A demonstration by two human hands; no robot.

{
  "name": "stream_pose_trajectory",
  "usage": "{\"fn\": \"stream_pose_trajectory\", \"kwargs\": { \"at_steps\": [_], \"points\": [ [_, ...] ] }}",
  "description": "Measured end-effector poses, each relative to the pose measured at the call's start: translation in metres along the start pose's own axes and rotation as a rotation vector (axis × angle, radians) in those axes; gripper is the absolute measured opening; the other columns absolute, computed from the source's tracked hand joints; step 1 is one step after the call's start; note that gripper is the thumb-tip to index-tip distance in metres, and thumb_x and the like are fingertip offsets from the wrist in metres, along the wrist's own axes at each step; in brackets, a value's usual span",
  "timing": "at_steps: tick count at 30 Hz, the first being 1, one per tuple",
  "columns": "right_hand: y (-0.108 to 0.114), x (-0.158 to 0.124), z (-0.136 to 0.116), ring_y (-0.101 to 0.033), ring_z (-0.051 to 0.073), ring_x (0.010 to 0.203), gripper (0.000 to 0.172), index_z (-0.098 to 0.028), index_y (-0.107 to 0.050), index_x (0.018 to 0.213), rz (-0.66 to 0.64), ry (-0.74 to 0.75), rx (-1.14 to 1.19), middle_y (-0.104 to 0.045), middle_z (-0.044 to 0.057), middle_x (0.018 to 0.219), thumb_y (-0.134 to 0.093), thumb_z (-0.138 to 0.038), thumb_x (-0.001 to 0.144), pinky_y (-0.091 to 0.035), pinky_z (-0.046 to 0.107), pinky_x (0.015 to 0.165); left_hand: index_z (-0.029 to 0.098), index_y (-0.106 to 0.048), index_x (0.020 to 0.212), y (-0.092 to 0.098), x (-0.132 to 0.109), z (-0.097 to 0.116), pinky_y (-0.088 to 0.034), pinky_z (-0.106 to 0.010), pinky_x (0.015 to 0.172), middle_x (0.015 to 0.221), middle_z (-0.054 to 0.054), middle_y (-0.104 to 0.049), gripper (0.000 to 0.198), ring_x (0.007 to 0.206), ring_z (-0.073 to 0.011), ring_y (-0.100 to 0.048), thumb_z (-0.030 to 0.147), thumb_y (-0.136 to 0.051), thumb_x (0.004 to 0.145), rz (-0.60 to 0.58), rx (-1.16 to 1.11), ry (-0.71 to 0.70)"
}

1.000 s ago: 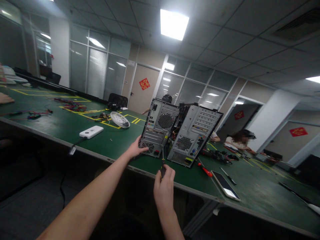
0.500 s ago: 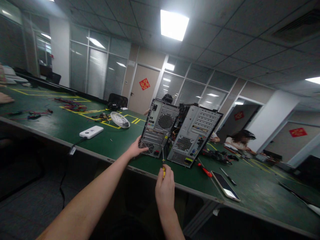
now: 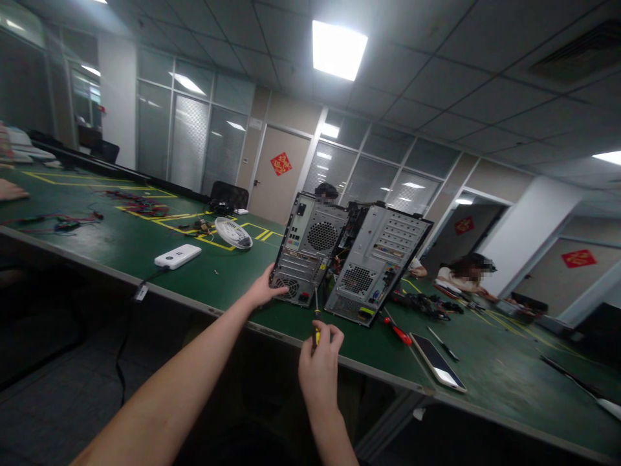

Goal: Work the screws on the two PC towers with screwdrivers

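Two grey metal computer cases stand side by side at the table's front edge, their backs facing me. Around the lower left edge of the left case point(image 3: 310, 246) is my left hand point(image 3: 262, 288), its thumb on the back panel near the small fan grille. My right hand point(image 3: 321, 356) holds a screwdriver point(image 3: 317, 333) with a yellow and black handle. The screwdriver's shaft points up to the lower right edge of the left case; exactly where its tip rests is too small to tell. The right case point(image 3: 376, 265) is touched by neither hand.
On the green table point(image 3: 218, 285) lie a white power bank point(image 3: 178, 256) with a cable, a white oval dish point(image 3: 233, 233), a red screwdriver point(image 3: 398, 331), a phone point(image 3: 438, 362) and a knife-like tool point(image 3: 442, 343). Cables lie at both sides. People sit across the table.
The fingers of my right hand have shifted and spread a little around the screwdriver handle. My left hand and both cases stay in place. A head shows more above the left case.
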State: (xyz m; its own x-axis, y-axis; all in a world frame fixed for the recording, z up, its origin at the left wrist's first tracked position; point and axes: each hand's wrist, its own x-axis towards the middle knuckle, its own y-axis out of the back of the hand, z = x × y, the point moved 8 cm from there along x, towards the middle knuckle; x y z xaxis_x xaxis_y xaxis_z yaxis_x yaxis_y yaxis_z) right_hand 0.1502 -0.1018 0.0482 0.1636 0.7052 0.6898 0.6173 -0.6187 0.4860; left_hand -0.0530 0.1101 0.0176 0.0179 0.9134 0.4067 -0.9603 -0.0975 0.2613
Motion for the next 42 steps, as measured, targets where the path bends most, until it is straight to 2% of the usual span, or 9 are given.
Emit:
{"fn": "stream_pose_trajectory", "kwargs": {
  "at_steps": [9,20,29,33,39,42],
  "points": [
    [0.001,0.0,-0.002,-0.067,0.028,0.102,0.03,-0.019,-0.058,0.127,-0.013,0.014,0.027,-0.051,0.016,0.123,-0.043,-0.024,0.102,-0.057,0.043,0.086,0.022,-0.04,0.157,0.0,0.0,0.0,-0.042,-0.048,0.119,0.147,-0.014,-0.064,0.106,0.136,-0.0336,-0.06,0.05,-0.089,0.067,0.004,-0.027,-0.009],
    [0.003,0.0,-0.003,-0.065,0.029,0.109,0.027,-0.02,-0.057,0.124,0.024,0.037,0.018,-0.053,0.016,0.126,-0.042,-0.029,0.104,-0.055,0.045,0.092,0.018,-0.036,0.159,0.0,-0.004,0.008,-0.044,-0.045,0.117,0.149,-0.016,-0.061,0.104,0.134,-0.0327,-0.061,0.047,-0.086,0.072,-0.017,0.019,0.004],
    [-0.003,0.0,0.008,-0.067,0.032,0.114,0.036,-0.017,-0.056,0.129,0.014,-0.026,0.049,-0.066,0.019,0.122,-0.039,-0.039,0.107,-0.054,0.046,0.095,0.019,-0.037,0.159,0.0,-0.003,0.005,-0.043,-0.046,0.118,0.149,-0.016,-0.061,0.106,0.135,-0.033,-0.06,0.048,-0.087,0.07,-0.018,-0.008,0.001],
    [-0.004,0.0,0.011,-0.071,0.031,0.107,0.041,-0.017,-0.058,0.131,0.002,-0.048,0.06,-0.071,0.018,0.12,-0.038,-0.045,0.108,-0.055,0.043,0.089,0.021,-0.04,0.157,0.001,-0.001,0.003,-0.044,-0.048,0.117,0.146,-0.015,-0.064,0.106,0.133,-0.0336,-0.062,0.048,-0.089,0.068,0.004,-0.021,0.0],
    [-0.003,0.002,0.005,-0.07,0.022,0.076,0.042,-0.019,-0.066,0.121,-0.079,-0.048,0.121,-0.073,0.011,0.103,-0.035,-0.046,0.11,-0.056,0.036,0.078,0.022,-0.041,0.157,0.0,0.001,-0.001,-0.043,-0.049,0.117,0.147,-0.015,-0.063,0.106,0.134,-0.0333,-0.061,0.05,-0.089,0.067,0.007,-0.019,-0.012],
    [-0.003,0.002,0.005,-0.072,0.023,0.084,0.036,-0.019,-0.065,0.12,-0.074,-0.06,0.138,-0.072,0.012,0.108,-0.042,-0.043,0.107,-0.057,0.037,0.08,0.021,-0.041,0.156,0.0,0.0,0.0,-0.043,-0.048,0.117,0.147,-0.015,-0.063,0.104,0.134,-0.0331,-0.061,0.05,-0.088,0.068,0.003,-0.014,-0.013]
  ]
}}
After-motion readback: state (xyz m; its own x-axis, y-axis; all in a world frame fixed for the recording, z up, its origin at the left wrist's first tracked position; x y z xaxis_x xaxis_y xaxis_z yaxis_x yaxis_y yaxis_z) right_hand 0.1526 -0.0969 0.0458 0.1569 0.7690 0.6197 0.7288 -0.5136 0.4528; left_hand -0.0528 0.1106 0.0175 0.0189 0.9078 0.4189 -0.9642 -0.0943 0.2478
